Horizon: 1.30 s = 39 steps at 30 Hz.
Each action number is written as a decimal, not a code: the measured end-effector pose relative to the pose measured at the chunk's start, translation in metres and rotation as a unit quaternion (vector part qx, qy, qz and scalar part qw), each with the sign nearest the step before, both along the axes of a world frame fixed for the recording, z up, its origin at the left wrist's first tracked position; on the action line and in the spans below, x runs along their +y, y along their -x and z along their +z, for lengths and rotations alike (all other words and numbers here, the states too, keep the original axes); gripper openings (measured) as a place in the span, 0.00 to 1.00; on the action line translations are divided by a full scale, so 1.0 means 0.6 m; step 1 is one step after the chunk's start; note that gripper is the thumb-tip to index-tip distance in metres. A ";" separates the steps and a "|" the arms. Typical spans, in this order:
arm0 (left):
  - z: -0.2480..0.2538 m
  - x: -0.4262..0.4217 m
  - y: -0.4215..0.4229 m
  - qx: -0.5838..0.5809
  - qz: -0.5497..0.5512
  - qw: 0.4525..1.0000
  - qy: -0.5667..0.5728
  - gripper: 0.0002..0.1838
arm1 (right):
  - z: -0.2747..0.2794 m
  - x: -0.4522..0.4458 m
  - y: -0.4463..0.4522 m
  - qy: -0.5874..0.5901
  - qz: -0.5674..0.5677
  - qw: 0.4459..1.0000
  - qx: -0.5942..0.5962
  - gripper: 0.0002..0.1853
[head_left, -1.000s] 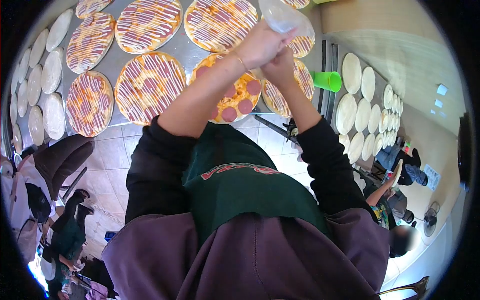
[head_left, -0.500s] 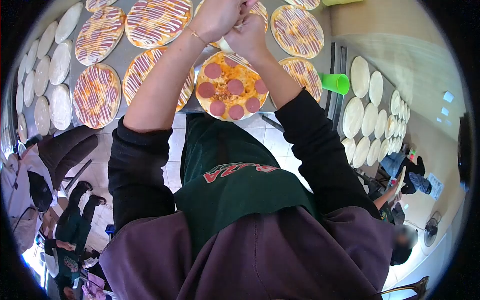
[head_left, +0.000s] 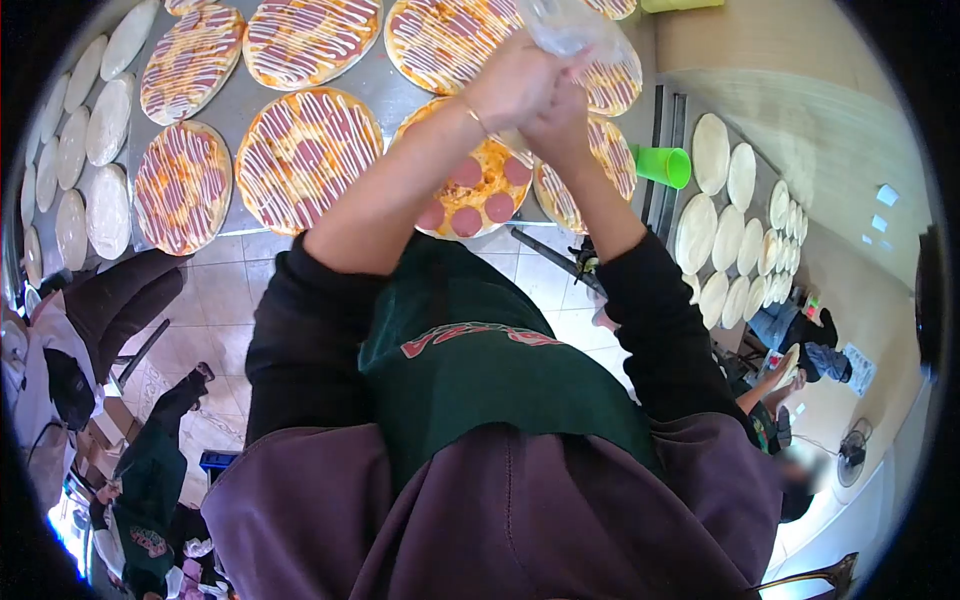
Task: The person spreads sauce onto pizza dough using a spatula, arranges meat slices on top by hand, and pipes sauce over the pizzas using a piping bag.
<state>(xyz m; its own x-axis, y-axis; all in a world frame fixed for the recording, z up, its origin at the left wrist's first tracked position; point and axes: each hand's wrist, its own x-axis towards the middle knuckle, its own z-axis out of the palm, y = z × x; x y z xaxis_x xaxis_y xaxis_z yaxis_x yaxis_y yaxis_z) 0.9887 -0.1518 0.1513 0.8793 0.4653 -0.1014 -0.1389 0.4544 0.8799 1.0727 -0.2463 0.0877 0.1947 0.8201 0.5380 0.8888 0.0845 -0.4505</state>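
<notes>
My left hand (head_left: 518,82) and my right hand (head_left: 558,122) are pressed together, both closed around a clear plastic bag (head_left: 568,28) whose loose end sticks out above them. Beneath them lies a pizza (head_left: 484,186) with round sausage slices and melted cheese, its upper part partly hidden by my forearm. White sauce lines cover the neighbouring pizzas, one on the left (head_left: 308,160) and one partly behind my wrist on the right (head_left: 608,158). Whether the bag's tip touches the pizza cannot be made out.
A green cup (head_left: 664,167) lies sideways at the metal table's right edge. Plain dough rounds (head_left: 696,234) fill a table on the right, and others (head_left: 108,211) stand at the left. Co-workers are at both sides, one holding a round (head_left: 789,364).
Both hands have swung left over the pizza and back right, still gripping the bag. The view has shifted with the head. The co-worker at lower left has moved.
</notes>
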 end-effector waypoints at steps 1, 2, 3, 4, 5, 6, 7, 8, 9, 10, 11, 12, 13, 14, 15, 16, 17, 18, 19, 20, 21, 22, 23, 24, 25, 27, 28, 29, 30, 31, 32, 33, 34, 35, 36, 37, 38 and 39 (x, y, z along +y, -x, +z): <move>0.011 0.014 0.010 0.034 0.038 0.999 -0.013 0.13 | 0.003 0.018 0.012 0.007 -0.029 0.993 0.113 0.08; 0.017 0.037 0.017 0.037 0.039 0.998 -0.014 0.13 | 0.020 0.047 0.034 0.013 -0.058 0.973 0.224 0.08; 0.019 0.068 0.021 0.079 0.026 0.993 -0.080 0.12 | 0.024 0.072 0.045 0.012 -0.056 0.972 0.227 0.08; 0.014 0.093 0.026 0.121 0.012 0.982 -0.145 0.15 | 0.025 0.098 0.052 -0.001 -0.046 0.973 0.227 0.09; 0.003 0.111 0.035 0.123 0.012 0.981 -0.147 0.15 | 0.025 0.115 0.058 -0.013 -0.037 0.974 0.225 0.10; -0.004 0.127 0.043 0.110 0.036 0.962 -0.248 0.14 | 0.026 0.125 0.065 -0.015 -0.035 0.973 0.226 0.10; -0.012 0.136 0.047 0.097 0.059 0.931 -0.346 0.14 | 0.027 0.135 0.071 -0.019 -0.033 0.967 0.250 0.08; 0.001 0.129 0.049 0.097 0.061 0.931 -0.347 0.14 | 0.028 0.139 0.075 -0.021 -0.031 0.961 0.275 0.06; 0.024 0.114 0.050 0.123 0.057 0.969 -0.205 0.13 | 0.028 0.131 0.077 -0.032 -0.030 0.957 0.287 0.06; 0.036 0.104 0.050 0.145 0.050 0.986 -0.057 0.13 | 0.026 0.119 0.074 -0.030 -0.028 0.957 0.286 0.06; 0.014 0.099 0.043 0.144 0.019 0.975 -0.167 0.13 | 0.021 0.101 0.066 -0.025 -0.032 0.964 0.264 0.07; 0.016 0.079 0.044 0.141 0.020 0.976 -0.164 0.13 | 0.014 0.080 0.056 -0.022 -0.035 0.970 0.240 0.07; 0.020 0.049 0.043 0.105 0.022 0.988 -0.115 0.12 | 0.006 0.057 0.047 -0.031 -0.037 0.972 0.230 0.09; 0.021 0.024 0.037 0.068 0.024 0.995 -0.066 0.13 | 0.007 0.027 0.034 0.009 -0.040 0.980 0.195 0.10; 0.003 0.006 0.024 0.064 0.024 0.996 -0.063 0.13 | 0.014 0.001 0.025 0.048 -0.042 0.985 0.160 0.10; -0.020 -0.013 0.011 0.010 0.018 0.997 -0.072 0.13 | 0.017 -0.021 0.022 0.051 -0.043 0.985 0.157 0.10; -0.035 -0.028 0.001 -0.043 0.013 0.996 -0.080 0.14 | 0.022 -0.040 0.023 0.069 -0.064 0.977 0.191 0.11; -0.037 -0.038 -0.005 -0.044 0.015 0.996 -0.079 0.14 | 0.024 -0.049 0.024 0.085 -0.086 0.967 0.226 0.11; -0.040 -0.046 -0.010 -0.054 0.028 0.996 -0.058 0.14 | 0.022 -0.052 0.024 0.086 -0.084 0.967 0.225 0.11; -0.033 -0.048 -0.009 -0.063 0.041 0.996 -0.038 0.13 | 0.021 -0.052 0.025 0.086 -0.082 0.961 0.248 0.11; -0.028 -0.043 -0.005 -0.063 0.042 0.996 -0.039 0.13 | 0.020 -0.052 0.026 0.086 -0.080 0.955 0.272 0.10; -0.026 -0.034 0.002 -0.050 0.033 0.998 -0.017 0.14 | 0.017 -0.046 0.024 0.086 -0.079 0.955 0.273 0.10; -0.017 -0.021 0.013 -0.036 0.023 0.999 0.005 0.14 | 0.014 -0.030 0.022 0.080 -0.057 0.971 0.218 0.12; -0.005 -0.004 0.026 -0.034 0.024 0.999 0.003 0.14 | 0.016 -0.008 0.027 0.073 -0.036 0.983 0.162 0.13; 0.008 0.017 0.042 0.005 0.032 0.998 -0.060 0.14 | 0.014 0.017 0.038 0.027 -0.025 0.982 0.187 0.11; 0.033 0.057 0.064 0.047 0.041 0.990 -0.124 0.14 | 0.023 0.074 0.065 -0.021 -0.012 0.976 0.216 0.09; 0.043 0.078 0.069 0.078 0.054 0.986 -0.136 0.14 | 0.026 0.099 0.075 -0.023 -0.018 0.970 0.243 0.09; 0.046 0.093 0.074 0.108 0.066 0.981 -0.148 0.14 | 0.024 0.117 0.083 -0.024 -0.023 0.962 0.270 0.09; 0.042 0.104 0.081 0.111 0.068 0.980 -0.151 0.14 | 0.013 0.133 0.088 -0.026 -0.021 0.962 0.273 0.09; 0.039 0.114 0.085 0.104 0.056 0.985 -0.123 0.15 | 0.004 0.147 0.092 -0.018 -0.013 0.958 0.284 0.08; 0.035 0.125 0.086 0.095 0.045 0.990 -0.095 0.15 | 0.000 0.155 0.094 -0.009 -0.004 0.956 0.295 0.07; 0.019 0.129 0.082 0.135 0.022 0.984 -0.111 0.15 | 0.041 0.135 0.104 -0.027 0.000 0.960 0.278 0.06; -0.003 0.118 0.081 0.134 0.023 0.984 -0.110 0.15 | 0.038 0.123 0.096 -0.027 0.001 0.961 0.277 0.06; -0.025 0.101 0.075 0.114 0.045 0.986 -0.110 0.15 | 0.027 0.106 0.088 0.006 -0.019 0.965 0.260 0.06; -0.008 0.083 0.071 0.092 0.066 0.988 -0.109 0.15 | 0.022 0.089 0.081 0.039 -0.040 0.968 0.243 0.06; 0.008 0.052 0.071 0.087 0.030 0.984 -0.153 0.13 | 0.019 0.065 0.072 0.004 -0.036 0.976 0.217 0.07; 0.000 0.027 0.052 0.045 0.049 0.991 -0.116 0.13 | 0.021 0.038 0.061 0.016 -0.030 0.974 0.222 0.07; -0.009 0.002 0.039 0.004 0.069 0.995 -0.078 0.13 | 0.024 0.012 0.054 0.028 -0.024 0.973 0.228 0.08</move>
